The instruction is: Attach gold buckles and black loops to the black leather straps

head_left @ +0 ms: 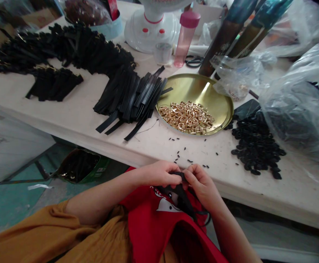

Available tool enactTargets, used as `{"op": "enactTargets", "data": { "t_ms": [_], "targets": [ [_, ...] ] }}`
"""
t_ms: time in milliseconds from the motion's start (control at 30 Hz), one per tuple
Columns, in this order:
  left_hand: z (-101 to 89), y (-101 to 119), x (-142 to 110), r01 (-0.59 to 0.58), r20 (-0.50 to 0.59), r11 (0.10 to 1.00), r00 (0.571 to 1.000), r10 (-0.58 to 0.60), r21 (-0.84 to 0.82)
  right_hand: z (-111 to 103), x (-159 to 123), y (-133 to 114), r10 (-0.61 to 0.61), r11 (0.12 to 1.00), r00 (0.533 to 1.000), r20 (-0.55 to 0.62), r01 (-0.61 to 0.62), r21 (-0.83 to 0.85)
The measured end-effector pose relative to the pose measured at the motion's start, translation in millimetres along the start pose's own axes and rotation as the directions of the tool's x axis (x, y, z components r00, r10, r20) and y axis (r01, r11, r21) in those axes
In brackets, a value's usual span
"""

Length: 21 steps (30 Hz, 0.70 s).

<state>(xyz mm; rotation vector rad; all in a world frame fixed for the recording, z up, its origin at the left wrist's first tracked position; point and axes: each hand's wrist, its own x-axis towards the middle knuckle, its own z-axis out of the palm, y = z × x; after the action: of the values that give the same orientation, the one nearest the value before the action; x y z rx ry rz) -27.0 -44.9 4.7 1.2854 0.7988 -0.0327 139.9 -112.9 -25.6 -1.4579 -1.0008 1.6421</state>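
Note:
Both hands meet at the table's front edge, above a red apron (pixel 145 212). My left hand (pixel 162 174) is closed, its thumb and fingers pinching a black strap (pixel 185 199). From the other side my right hand (pixel 199 182) pinches the same strap, fingertips close to the left ones. The strap's loose end hangs down over the apron. Just beyond the hands, tiny black bits (pixel 189 160) lie scattered on the tabletop. Further off stands a gold tray (pixel 222 98) with a heap of small gold metal buckles (pixel 188 117). The fingers hide the held part of the strap.
Flat black strips (pixel 132 95) lie piled left of the tray, with bundled black straps (pixel 66 47) behind. Black oval pieces (pixel 258 142) and a plastic bag (pixel 299 113) sit right. A pink bottle (pixel 185 40), scissors (pixel 194 62) and a white fan base (pixel 151 31) stand behind.

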Motion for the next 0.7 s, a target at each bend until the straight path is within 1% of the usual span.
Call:
{"op": "enactTargets", "data": {
  "t_ms": [67,100,200,333,467,600,667,700],
  "targets": [
    [-0.8,-2,2,0.002,0.014,1.000,1.000,-0.002,0.002,0,1,0,-0.025,0.997,0.998,-0.065,0.021,-0.068],
    [-1.6,-3,2,0.000,0.029,1.000,1.000,0.000,-0.011,0,2,0,-0.027,0.997,0.997,-0.069,0.021,-0.077],
    [-5.3,-4,2,-0.006,0.092,0.997,0.996,0.013,-0.077,-3,2,1,0.016,0.999,1.000,-0.007,-0.017,-0.030],
    [-9.7,-3,1,0.004,0.187,0.988,0.982,0.026,-0.157,-6,0,3,0.051,0.994,0.997,0.062,-0.057,0.098],
    [-10.1,-4,-1,0.015,0.215,0.978,0.976,0.031,-0.209,-6,-1,1,0.070,0.986,0.992,0.100,-0.085,0.144],
    [-9.5,-7,-3,-0.033,0.250,0.978,0.964,0.086,-0.207,-3,-3,3,0.107,0.953,0.985,0.138,-0.141,0.269],
    [-8.9,-9,-4,-0.036,0.256,0.980,0.963,0.086,-0.195,-1,-4,4,0.135,0.955,0.983,0.126,-0.162,0.247],
    [-8.4,-9,-4,-0.024,0.257,0.982,0.964,0.073,-0.189,1,-5,3,0.138,0.970,0.986,0.098,-0.154,0.189]
  ]
}}
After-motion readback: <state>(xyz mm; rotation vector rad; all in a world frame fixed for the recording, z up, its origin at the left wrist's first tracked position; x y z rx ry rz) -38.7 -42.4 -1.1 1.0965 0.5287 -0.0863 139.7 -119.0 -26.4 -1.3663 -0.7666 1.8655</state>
